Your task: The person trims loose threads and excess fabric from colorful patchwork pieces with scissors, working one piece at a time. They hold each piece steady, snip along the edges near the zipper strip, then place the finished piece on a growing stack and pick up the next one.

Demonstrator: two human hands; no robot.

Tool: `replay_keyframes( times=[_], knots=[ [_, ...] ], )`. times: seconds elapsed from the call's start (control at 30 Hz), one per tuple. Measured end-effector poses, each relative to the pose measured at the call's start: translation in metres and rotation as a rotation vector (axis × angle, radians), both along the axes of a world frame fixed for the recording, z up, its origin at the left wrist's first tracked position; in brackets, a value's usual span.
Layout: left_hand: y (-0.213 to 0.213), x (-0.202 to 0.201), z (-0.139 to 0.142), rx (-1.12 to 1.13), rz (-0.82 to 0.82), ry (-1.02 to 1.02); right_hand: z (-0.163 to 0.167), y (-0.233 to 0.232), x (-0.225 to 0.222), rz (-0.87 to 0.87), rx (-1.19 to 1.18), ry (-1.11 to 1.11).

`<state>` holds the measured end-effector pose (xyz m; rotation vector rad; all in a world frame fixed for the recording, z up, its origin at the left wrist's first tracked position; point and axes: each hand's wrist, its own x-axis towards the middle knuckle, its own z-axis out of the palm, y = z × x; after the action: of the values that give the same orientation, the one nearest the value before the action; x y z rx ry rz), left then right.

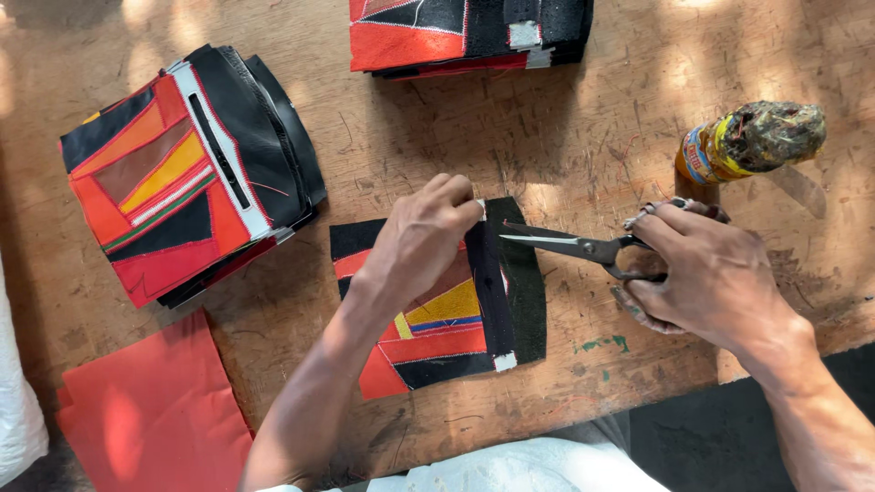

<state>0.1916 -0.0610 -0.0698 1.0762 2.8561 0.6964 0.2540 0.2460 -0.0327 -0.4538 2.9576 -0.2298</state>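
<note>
While the left hand point(421, 239) presses flat on a patchwork leather panel point(436, 314) of black, red, orange and yellow pieces, pinning its upper edge with the fingertips, the right hand point(706, 273) holds a pair of scissors point(583, 246) by the loops, blades parted narrowly and pointing toward nine o'clock. The blade tips lie over the black strip on the panel's right side, just at three o'clock from the left fingertips, so the step in hand looks like trimming along that black edge near the white tab at the top corner. By my judgement the next cut calls for the pinning fingers to stay clear of the blades and for the panel to stay flat on the wooden worktable point(510, 137). At ten o'clock from the panel sits a stack of similar panels point(187, 173), another stack point(465, 32) lies at twelve o'clock against the far edge, a plain red sheet point(155, 410) lies at eight o'clock, and a glue bottle point(743, 141) with a crusted top lies on its side at two o'clock, well apart from the scissors
</note>
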Motion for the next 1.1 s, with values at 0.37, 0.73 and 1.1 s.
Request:
replay_keyframes(
  times=[0.37,0.73,1.1],
  knots=[
    [-0.001,0.004,0.003,0.241,0.053,-0.111,0.006,-0.011,-0.012,0.031,0.064,-0.035],
    [0.005,0.008,-0.004,0.319,0.086,-0.17,-0.008,-0.015,-0.024,0.157,0.021,0.029],
    [0.001,0.004,-0.015,0.184,0.369,0.156,-0.03,0.013,-0.01,-0.049,0.029,-0.072]
  ],
)
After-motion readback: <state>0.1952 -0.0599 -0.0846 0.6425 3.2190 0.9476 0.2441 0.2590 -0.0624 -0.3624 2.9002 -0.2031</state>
